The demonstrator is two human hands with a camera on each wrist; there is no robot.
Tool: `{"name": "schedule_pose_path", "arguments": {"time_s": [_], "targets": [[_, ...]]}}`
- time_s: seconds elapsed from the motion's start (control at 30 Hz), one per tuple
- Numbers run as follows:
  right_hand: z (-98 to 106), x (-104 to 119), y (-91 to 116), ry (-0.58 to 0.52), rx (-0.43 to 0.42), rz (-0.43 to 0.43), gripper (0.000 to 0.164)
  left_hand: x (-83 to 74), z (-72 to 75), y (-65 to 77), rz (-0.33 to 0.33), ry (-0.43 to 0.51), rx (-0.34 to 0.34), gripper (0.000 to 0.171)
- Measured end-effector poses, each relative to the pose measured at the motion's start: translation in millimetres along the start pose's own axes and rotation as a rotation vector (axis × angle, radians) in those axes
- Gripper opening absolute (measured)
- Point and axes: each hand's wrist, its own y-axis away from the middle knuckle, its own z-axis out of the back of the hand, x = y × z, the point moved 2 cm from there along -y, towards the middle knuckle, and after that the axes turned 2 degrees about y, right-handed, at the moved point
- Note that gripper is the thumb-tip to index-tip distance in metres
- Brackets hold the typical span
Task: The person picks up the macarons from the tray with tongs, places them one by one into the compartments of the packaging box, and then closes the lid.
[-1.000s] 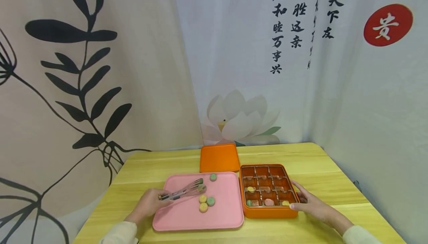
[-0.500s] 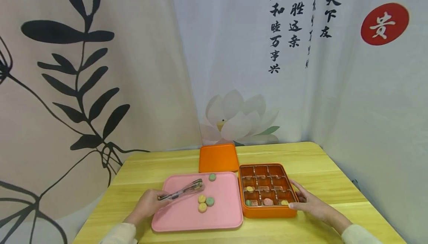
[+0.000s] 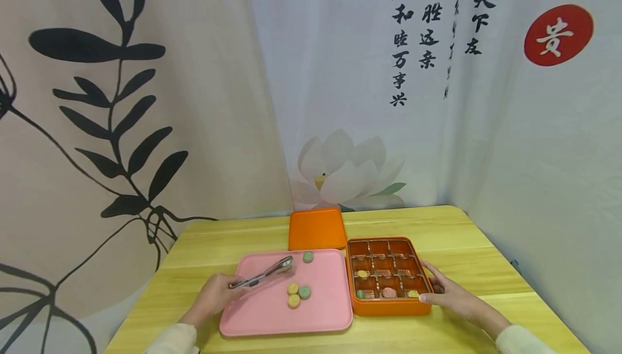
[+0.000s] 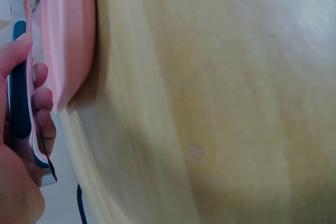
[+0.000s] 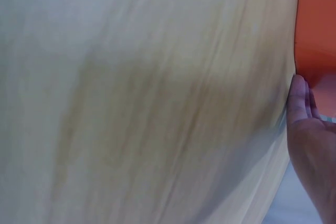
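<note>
My left hand (image 3: 214, 295) grips metal tongs (image 3: 262, 276) with dark handle grips, thumb on one arm and fingers curled round the other. The tongs reach over the pink tray (image 3: 252, 319), their arms close together; whether anything sits between the tips is unclear. On the tray lie a green macaron-like piece (image 3: 308, 257) at the back and a small cluster of yellow pieces (image 3: 293, 301) and a green one (image 3: 304, 292). My right hand (image 3: 449, 297) rests against the right side of the orange divided box (image 3: 389, 307), thumb at its near corner, fingers extended along the wall.
Inside the box, a yellow piece (image 3: 363, 274) sits in the left middle compartment; green, pink (image 3: 389, 292) and yellow pieces occupy the front row. Behind the tray lies an orange lid (image 3: 317, 229). A printed curtain (image 3: 233, 100) hangs behind the wooden table (image 3: 389, 338).
The tongs' arms have drawn together over the tray, from spread apart to nearly closed. Both hands keep about the same place, and the box has not moved.
</note>
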Motion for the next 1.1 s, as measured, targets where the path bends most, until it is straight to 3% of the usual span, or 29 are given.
{"name": "schedule_pose_path", "arguments": {"time_s": [0.53, 0.83, 1.0, 1.1], "targets": [[-1.1, 0.6, 0.1, 0.015, -0.01, 0.001, 0.09, -21.3, 0.2, -7.3, -0.012, 0.015, -0.021, 0.01], [-0.5, -1.3, -1.2, 0.006, -0.007, -0.004, 0.09, -32.8, -4.0, -15.8, -0.09, 0.024, 0.007, 0.013], [-1.2, -1.2, -0.9, 0.001, -0.01, -0.012, 0.091, -51.4, -11.4, -25.8, -0.159, 0.026, 0.057, 0.008], [-1.9, -0.3, -0.2, -0.005, -0.01, -0.012, 0.09, -67.2, -17.3, -32.2, -0.167, 0.047, 0.07, 0.01]]}}
